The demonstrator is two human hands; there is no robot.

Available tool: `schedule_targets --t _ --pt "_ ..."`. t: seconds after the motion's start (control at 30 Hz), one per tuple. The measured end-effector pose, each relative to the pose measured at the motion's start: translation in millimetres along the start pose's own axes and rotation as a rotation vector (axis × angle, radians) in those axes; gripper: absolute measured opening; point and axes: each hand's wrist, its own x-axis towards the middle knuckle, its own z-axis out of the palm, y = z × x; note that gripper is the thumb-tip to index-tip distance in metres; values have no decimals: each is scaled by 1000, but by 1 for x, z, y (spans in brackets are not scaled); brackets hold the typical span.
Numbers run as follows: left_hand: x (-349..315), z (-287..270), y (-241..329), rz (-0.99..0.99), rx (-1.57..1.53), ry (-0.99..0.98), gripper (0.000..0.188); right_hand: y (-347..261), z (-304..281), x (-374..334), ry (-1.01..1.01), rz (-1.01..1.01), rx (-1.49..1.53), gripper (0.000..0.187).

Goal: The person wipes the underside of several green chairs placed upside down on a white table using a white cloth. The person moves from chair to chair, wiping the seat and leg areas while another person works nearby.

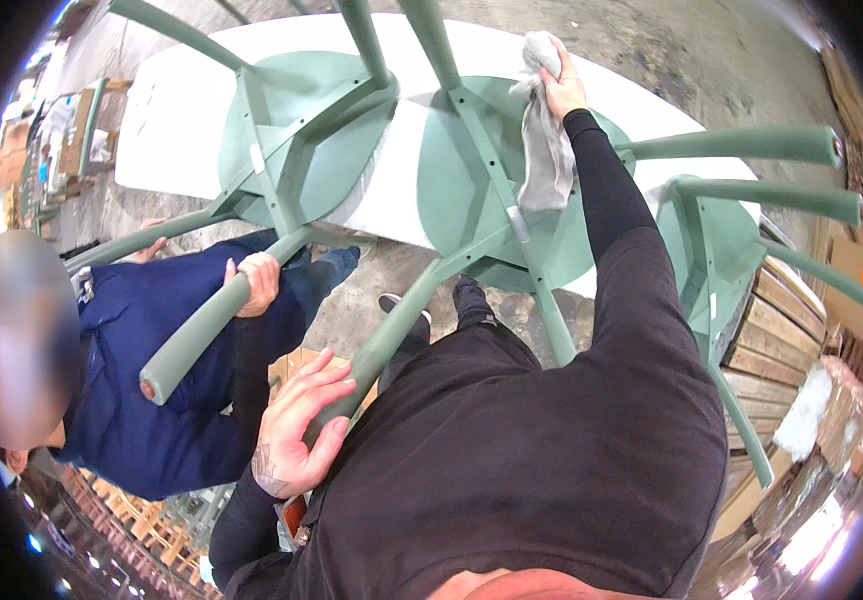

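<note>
A sage-green stool (448, 185), turned upside down with its legs up, rests on a white covered surface (166, 130) in front of me. At the near leg (396, 320), my left hand (296, 425) lies against the end, fingers stretched out and thumb on the other side. My right arm reaches over the stool. Its hand (563, 88) is closed around a crumpled pale grey cloth (548, 165), which hangs down over the seat's underside. Crossed stretchers with dark holes join the legs.
A second upturned green stool (251, 110) stands to the left. A co-worker in dark blue (181, 330) grips one of its legs (196, 340). Another green stool (696, 245) is at right. Wooden pallets (771, 350) and cardboard boxes (856, 285) lie beyond it.
</note>
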Motion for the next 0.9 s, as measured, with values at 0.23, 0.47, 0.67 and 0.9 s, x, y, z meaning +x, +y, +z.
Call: schedule_targets --t 0.23,0.47,0.67,0.9 --pt "6 0 2 -19 -24 25 38 -11 46 -61 -630 -212 -405 76" --pt "2 -2 -3 24 -63 103 37 -22 -6 -115 -632 -41 -458 51" --pt "1 1 -6 38 -82 113 39 -80 14 -63 -693 64 162 58" --pt "-3 -2 -9 71 -15 136 41 -104 110 -74 -872 -711 -1159 52"
